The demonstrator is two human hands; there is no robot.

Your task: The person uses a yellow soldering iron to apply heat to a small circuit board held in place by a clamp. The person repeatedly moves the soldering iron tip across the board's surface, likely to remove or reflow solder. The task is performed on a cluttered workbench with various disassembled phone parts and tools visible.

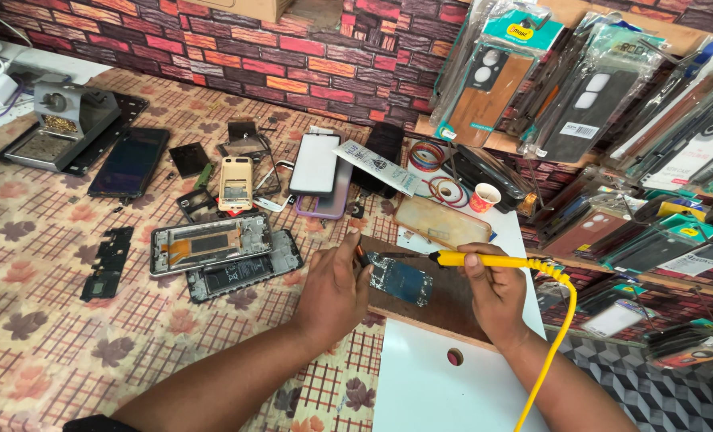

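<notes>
The right hand is wrapped tight around a yellow soldering iron, fingers curled fully round the handle, its dark tip pointing left toward a small circuit board. A yellow cord runs down from the handle past the wrist. The left hand is pinched narrow, thumb and fingertips closed on a small dark tool just at the board's left edge; what kind of tool it is I cannot tell from here. The board lies on a brown wooden block, between the 2 hands, and the block sits on a white slab. To the left, on the patterned tablecloth, lie 2 opened phone frames, well apart from the hands. A small paper cup stands farther back, near a clear phone case.
</notes>
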